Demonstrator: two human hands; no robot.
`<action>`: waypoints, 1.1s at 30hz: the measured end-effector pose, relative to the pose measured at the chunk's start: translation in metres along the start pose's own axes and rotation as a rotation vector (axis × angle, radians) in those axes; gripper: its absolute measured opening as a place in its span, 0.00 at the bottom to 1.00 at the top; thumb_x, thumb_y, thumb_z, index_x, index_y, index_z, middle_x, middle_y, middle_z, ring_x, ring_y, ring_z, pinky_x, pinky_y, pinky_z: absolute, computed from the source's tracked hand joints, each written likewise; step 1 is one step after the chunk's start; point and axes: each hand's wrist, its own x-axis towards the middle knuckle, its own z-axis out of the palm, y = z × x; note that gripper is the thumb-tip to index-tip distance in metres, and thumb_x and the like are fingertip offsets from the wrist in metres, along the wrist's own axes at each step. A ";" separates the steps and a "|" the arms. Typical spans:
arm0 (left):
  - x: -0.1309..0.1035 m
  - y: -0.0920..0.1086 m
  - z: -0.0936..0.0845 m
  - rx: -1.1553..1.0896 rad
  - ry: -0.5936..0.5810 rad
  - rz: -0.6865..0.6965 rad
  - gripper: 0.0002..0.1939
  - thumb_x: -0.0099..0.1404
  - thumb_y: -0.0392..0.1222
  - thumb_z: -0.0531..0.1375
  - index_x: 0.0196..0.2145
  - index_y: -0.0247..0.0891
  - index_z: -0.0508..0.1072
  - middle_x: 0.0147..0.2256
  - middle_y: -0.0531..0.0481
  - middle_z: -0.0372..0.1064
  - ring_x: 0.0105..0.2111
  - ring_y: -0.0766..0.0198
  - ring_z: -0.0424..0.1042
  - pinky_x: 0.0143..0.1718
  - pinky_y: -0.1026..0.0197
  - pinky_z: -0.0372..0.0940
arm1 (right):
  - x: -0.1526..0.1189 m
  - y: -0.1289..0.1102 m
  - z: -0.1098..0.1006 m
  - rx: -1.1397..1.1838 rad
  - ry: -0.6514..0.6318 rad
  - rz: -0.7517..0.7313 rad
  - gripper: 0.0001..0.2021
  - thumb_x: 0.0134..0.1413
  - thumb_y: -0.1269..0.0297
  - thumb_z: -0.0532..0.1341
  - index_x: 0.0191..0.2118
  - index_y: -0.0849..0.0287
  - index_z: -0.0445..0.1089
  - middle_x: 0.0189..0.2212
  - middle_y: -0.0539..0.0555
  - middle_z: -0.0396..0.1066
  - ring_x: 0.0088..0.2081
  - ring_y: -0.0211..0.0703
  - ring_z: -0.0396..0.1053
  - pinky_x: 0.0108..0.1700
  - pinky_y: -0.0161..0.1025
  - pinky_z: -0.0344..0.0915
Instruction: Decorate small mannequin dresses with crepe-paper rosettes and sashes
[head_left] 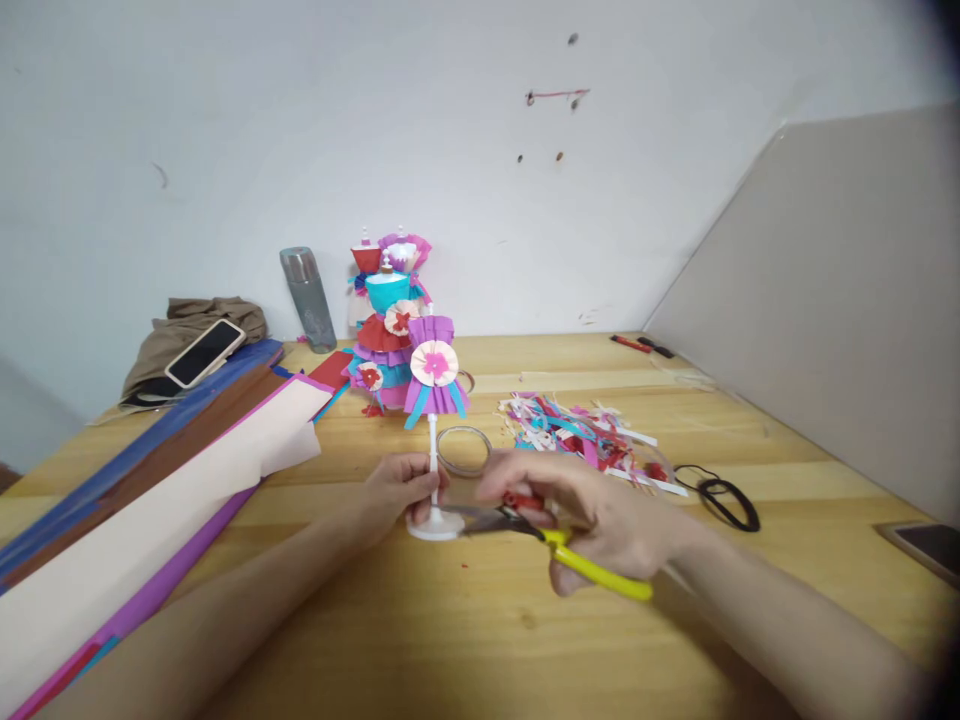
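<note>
A small white stand stands upright near the table's middle, dressed in a purple paper dress with a cream rosette and blue strips. My left hand is closed round the lower pole, just above the round base. To the right, my right hand holds scissors with yellow and red on them; their blades are parted and point left beside the base. The blades and fingers are slightly blurred. Behind the purple dress are several other dressed stands in teal, red and purple paper.
Paper sheets and a cloth with a phone lie left, near a bottle. A tape ring, paper scraps and a black cord loop lie right. Another phone is at the right edge.
</note>
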 end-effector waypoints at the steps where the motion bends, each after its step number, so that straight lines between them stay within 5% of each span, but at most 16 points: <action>1: 0.000 -0.001 0.001 -0.001 -0.011 -0.002 0.25 0.54 0.62 0.63 0.27 0.34 0.70 0.14 0.57 0.61 0.14 0.74 0.55 0.17 0.67 0.47 | -0.001 -0.005 -0.006 -0.163 0.014 0.003 0.22 0.45 0.59 0.69 0.46 0.59 0.67 0.35 0.52 0.66 0.31 0.37 0.61 0.32 0.34 0.59; 5: 0.001 -0.007 0.006 -0.019 -0.058 -0.009 0.26 0.54 0.64 0.62 0.25 0.34 0.70 0.12 0.57 0.59 0.13 0.74 0.54 0.16 0.68 0.46 | -0.001 -0.013 -0.025 -0.635 0.007 0.052 0.17 0.46 0.61 0.67 0.41 0.59 0.65 0.34 0.52 0.65 0.32 0.39 0.59 0.35 0.36 0.58; 8: 0.000 -0.007 0.010 -0.034 -0.061 0.007 0.26 0.53 0.65 0.62 0.26 0.34 0.70 0.12 0.58 0.59 0.12 0.74 0.54 0.15 0.69 0.46 | 0.002 -0.007 -0.032 -0.755 -0.006 0.154 0.13 0.48 0.63 0.65 0.39 0.59 0.63 0.29 0.49 0.62 0.29 0.37 0.57 0.31 0.35 0.55; 18: -0.004 -0.002 0.016 0.004 -0.085 0.025 0.26 0.53 0.64 0.63 0.28 0.34 0.69 0.16 0.57 0.63 0.13 0.75 0.56 0.15 0.70 0.49 | 0.008 0.012 -0.036 -0.605 -0.066 0.094 0.14 0.54 0.54 0.59 0.35 0.59 0.59 0.27 0.46 0.55 0.27 0.35 0.51 0.28 0.34 0.51; 33: -0.004 -0.010 0.016 0.044 -0.129 0.030 0.24 0.55 0.61 0.62 0.30 0.34 0.70 0.21 0.54 0.67 0.14 0.75 0.59 0.15 0.70 0.53 | 0.013 0.018 -0.026 -0.684 0.041 0.117 0.15 0.49 0.56 0.65 0.28 0.60 0.61 0.22 0.44 0.52 0.24 0.33 0.49 0.26 0.32 0.48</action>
